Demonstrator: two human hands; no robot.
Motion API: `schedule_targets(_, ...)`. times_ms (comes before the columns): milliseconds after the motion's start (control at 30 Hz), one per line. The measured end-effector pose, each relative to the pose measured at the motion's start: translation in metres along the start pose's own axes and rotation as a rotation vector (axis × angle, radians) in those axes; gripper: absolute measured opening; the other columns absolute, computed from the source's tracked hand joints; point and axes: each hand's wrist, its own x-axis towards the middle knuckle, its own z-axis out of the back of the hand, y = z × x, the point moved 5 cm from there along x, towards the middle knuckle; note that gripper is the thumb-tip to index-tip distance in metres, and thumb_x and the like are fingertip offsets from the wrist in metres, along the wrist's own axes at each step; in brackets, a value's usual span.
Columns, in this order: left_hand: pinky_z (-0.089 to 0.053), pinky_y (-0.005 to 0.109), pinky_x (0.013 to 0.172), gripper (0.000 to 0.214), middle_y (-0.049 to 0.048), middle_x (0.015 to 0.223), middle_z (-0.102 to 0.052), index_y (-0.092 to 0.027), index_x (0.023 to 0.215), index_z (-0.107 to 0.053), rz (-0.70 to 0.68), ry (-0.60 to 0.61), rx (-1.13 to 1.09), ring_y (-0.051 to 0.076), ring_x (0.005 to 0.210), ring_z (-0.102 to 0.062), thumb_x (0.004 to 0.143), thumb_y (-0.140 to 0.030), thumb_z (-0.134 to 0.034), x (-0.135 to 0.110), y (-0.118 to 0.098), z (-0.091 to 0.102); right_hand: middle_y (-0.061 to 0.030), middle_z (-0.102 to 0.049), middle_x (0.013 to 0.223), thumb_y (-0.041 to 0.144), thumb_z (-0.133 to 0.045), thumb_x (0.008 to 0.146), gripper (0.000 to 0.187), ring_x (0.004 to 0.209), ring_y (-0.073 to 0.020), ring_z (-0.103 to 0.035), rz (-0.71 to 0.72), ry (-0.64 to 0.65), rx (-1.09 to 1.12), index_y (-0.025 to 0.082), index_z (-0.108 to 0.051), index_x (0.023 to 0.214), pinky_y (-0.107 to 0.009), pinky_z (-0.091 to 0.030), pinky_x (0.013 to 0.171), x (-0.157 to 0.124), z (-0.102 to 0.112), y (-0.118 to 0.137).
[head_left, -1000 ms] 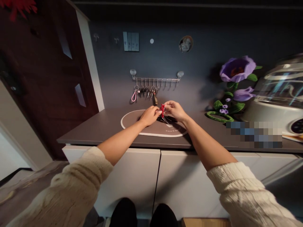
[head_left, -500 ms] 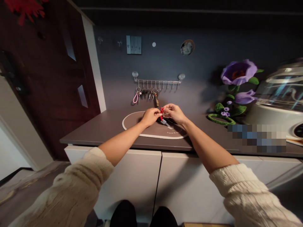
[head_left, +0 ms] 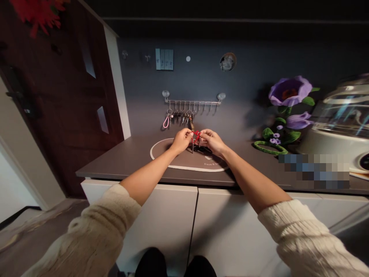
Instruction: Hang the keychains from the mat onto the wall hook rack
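Between my two hands a red cord [head_left: 196, 136] is stretched, with keys [head_left: 193, 148] dangling below it. My left hand [head_left: 181, 141] pinches the cord's left side between thumb and fingertips. From the other side, my right hand [head_left: 213, 141] has its fingers closed on the right part of the cord, near what looks like a key ring. Both hands are over an oval brown mat [head_left: 161, 153] with a pale rim. Under the fingers lie dark items [head_left: 203, 149] on the mat, partly hidden and too small to name.
A clear hook rail [head_left: 193, 102] on the wall carries several key bunches, one with a pink loop [head_left: 166, 122]. Purple artificial flowers [head_left: 291, 92] and a cream appliance [head_left: 328, 140] with a clear cover stand at right. A dark door [head_left: 66, 96] is at left.
My hands have drawn slightly apart, and the red cord now spans between them. The keys, slanting to the right before, now hang straight down. The view has shifted slightly.
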Motion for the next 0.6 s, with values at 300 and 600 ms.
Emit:
schedule_targets(300,-0.041,0.022,0.062,0.010,-0.0011,0.064,-0.055,-0.015,0.073,-0.051,0.078,-0.048,-0.273,0.009,0.061,-0.051,0.078,-0.023,-0.049,0.006,-0.001,0.007,0.0016,-0.061,0.072,0.024,-0.069,0.064,0.025,0.065,-0.0112,-0.060,-0.053,0.138,-0.017,0.019,-0.054,0.083,-0.031,-0.051,0.069,-0.005,-0.015,-0.006)
schedule_targets(600,-0.043,0.023,0.064,0.011,0.0006,0.069,-0.059,-0.014,0.076,-0.053,0.063,-0.054,-0.326,0.009,0.064,-0.053,0.077,-0.026,-0.053,0.008,-0.004,0.009,-0.0015,-0.064,0.082,0.017,-0.070,0.063,0.028,0.075,-0.0095,-0.059,-0.115,0.172,0.027,0.018,-0.059,0.088,-0.025,-0.047,0.075,-0.006,-0.019,-0.013)
